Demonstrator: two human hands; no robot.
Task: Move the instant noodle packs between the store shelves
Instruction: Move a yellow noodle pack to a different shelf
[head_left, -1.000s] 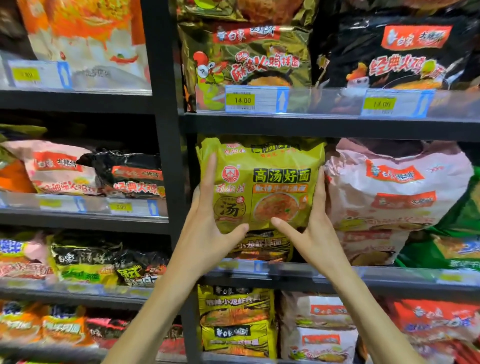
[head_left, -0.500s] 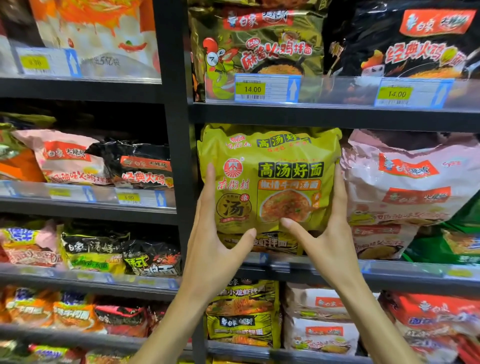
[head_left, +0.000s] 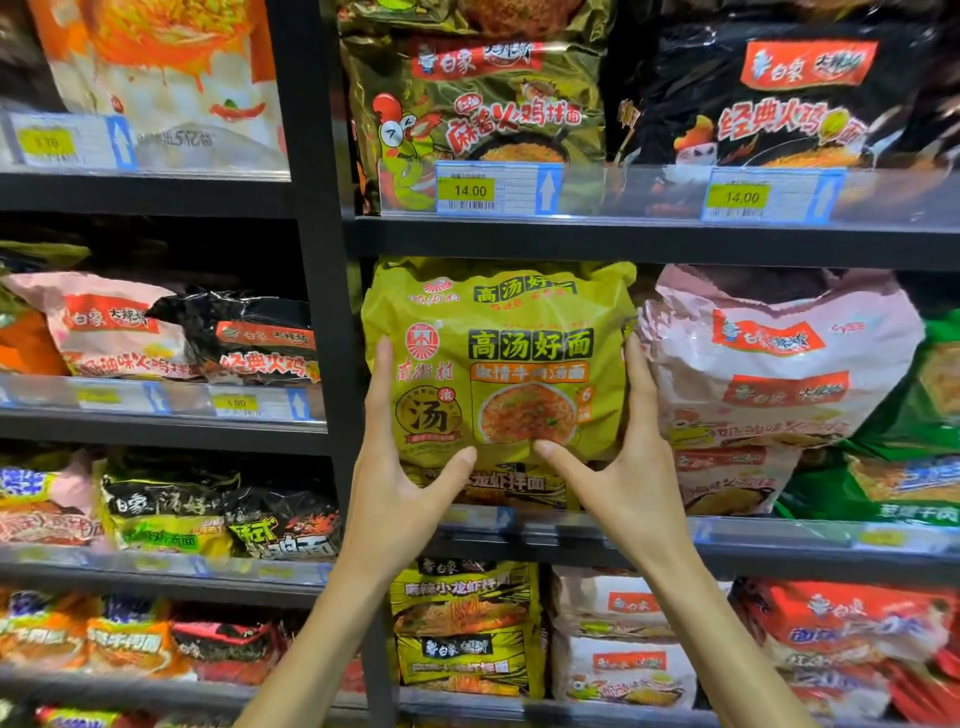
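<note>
Looking through the head view, the yellow pack (head_left: 498, 364) stands upright just right of the post (head_left: 311, 260), at the mouth of the bay under the 14.00 tag (head_left: 470, 190), and it sits on a dark pack (head_left: 514, 486) lying flat. The left hand (head_left: 400, 493) holds the edge nearer the post and the right hand (head_left: 628, 478) the edge farther from it. Each has a thumb pressed on the front near the bottom and fingers running up the side, so both are clamped on the yellow pack. A pink pack (head_left: 779, 364) sits farther right of the post, close against it. Whether the yellow pack is coming off or going in I cannot tell. I judge one pack to be mid-transfer, and the packs left of the post look untouched.
</note>
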